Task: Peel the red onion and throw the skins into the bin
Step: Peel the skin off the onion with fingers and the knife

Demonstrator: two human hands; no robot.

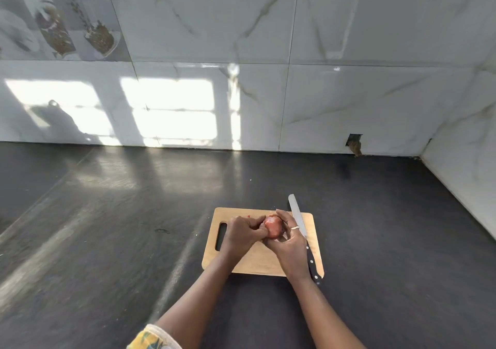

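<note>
The left hand (241, 232) and right hand (290, 244) cover most of the red onion (273, 227); the right hand also hides the middle of the knife (296, 212).

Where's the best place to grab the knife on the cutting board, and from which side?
Take the knife by its riveted handle, the end nearest you on the cutting board. Likely best from the right: your right hand crowds its left side, and the blade points away.

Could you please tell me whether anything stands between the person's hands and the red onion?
Nothing visible does. The left hand and right hand both grip the red onion over the cutting board. The knife lies along the board's right side, beside the right hand, not between. No bin is in view.
</note>
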